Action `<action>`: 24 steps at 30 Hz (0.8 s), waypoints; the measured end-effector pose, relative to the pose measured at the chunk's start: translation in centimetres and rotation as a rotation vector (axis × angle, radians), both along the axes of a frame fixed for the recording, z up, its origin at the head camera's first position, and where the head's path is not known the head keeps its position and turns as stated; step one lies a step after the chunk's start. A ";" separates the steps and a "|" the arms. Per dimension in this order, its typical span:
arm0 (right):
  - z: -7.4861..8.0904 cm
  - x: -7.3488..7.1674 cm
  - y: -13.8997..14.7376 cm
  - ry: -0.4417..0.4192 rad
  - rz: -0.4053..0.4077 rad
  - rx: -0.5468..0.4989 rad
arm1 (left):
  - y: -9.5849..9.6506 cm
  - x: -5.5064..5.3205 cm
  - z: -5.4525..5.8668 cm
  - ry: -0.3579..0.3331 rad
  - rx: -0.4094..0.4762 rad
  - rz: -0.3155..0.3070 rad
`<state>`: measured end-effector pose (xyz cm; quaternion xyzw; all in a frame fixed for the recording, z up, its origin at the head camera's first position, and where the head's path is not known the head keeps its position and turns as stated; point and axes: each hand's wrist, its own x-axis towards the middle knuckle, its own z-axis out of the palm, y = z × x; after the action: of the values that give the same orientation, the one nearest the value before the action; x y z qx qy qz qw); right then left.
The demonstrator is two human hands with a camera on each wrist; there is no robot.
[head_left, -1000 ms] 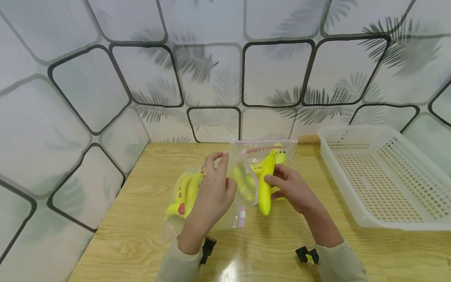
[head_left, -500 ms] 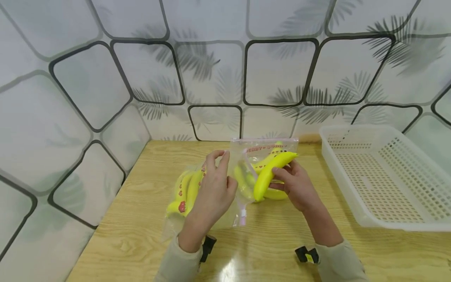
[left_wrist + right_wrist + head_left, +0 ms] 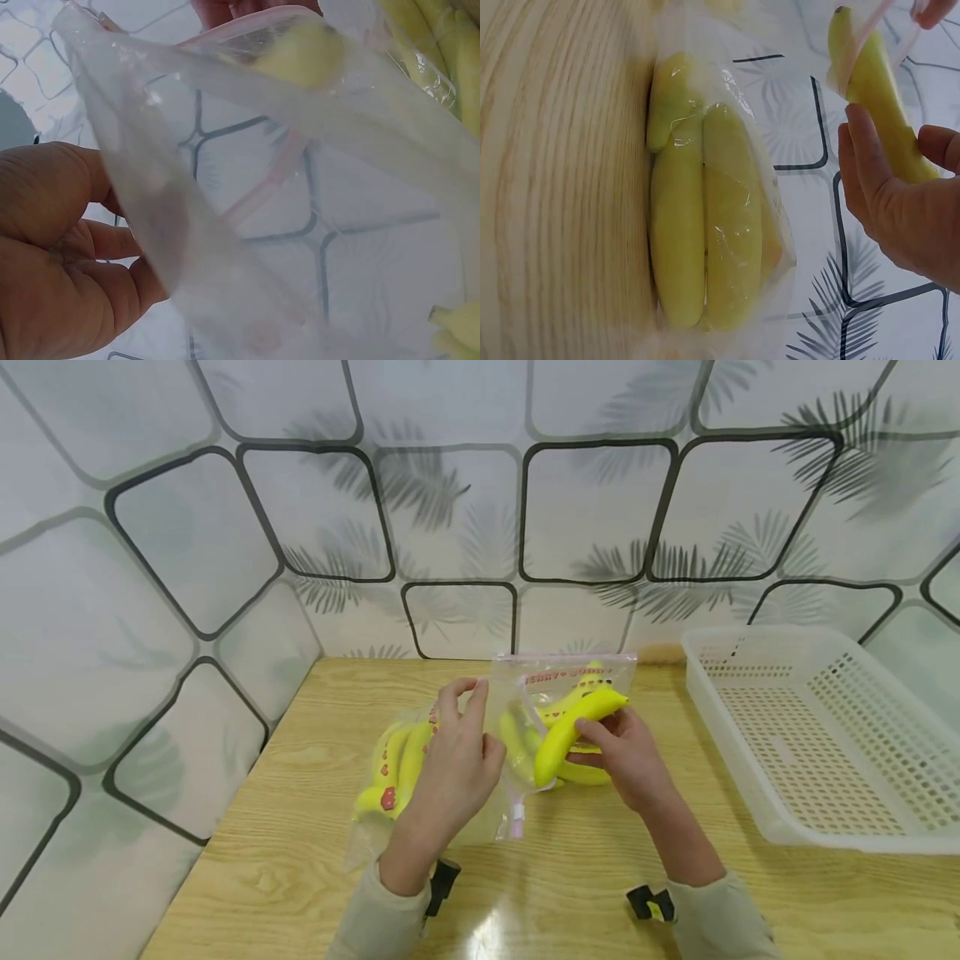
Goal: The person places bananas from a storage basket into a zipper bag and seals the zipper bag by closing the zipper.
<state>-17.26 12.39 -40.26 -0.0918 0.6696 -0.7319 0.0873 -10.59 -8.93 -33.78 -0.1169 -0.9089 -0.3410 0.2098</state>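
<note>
My right hand (image 3: 630, 760) pinches a yellow banana (image 3: 562, 743) between thumb and fingers. It lies at a slant, its upper end to the right. In the right wrist view, the far end of the banana (image 3: 877, 94) is by the pink-edged mouth of a clear plastic zip bag (image 3: 739, 90). My left hand (image 3: 453, 760) pinches the edge of the bag's film, as the left wrist view shows. Several bananas (image 3: 408, 764) show through printed plastic at the left, more at the right. Whether this is one bag or two, I cannot tell.
A white perforated plastic basket (image 3: 810, 752) stands on the wooden table (image 3: 285, 860) at the right. A patterned wall (image 3: 450, 543) rises behind the table and along its left side. The zip slider (image 3: 517, 818) hangs at the bag's near corner.
The banana in my right hand has turned from nearly upright to slanted, its lower end swinging left toward the bag's mouth. It has shifted slightly left since. My left hand stays put.
</note>
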 end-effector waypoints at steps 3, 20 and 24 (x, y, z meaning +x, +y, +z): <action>-0.4 0.0 -0.1 0.006 0.069 0.002 | -0.1 0.0 0.0 0.003 -0.004 0.011; -0.6 0.5 -1.4 -0.018 0.068 -0.003 | -0.3 0.1 0.1 -0.001 -0.004 0.019; -0.5 0.5 -1.5 -0.025 0.050 0.027 | -0.3 0.1 0.1 0.004 -0.006 0.013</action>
<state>-16.76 10.88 -40.77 -0.0981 0.6756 -0.7216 0.1151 -10.51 -9.25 -33.69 -0.1125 -0.9101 -0.3368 0.2136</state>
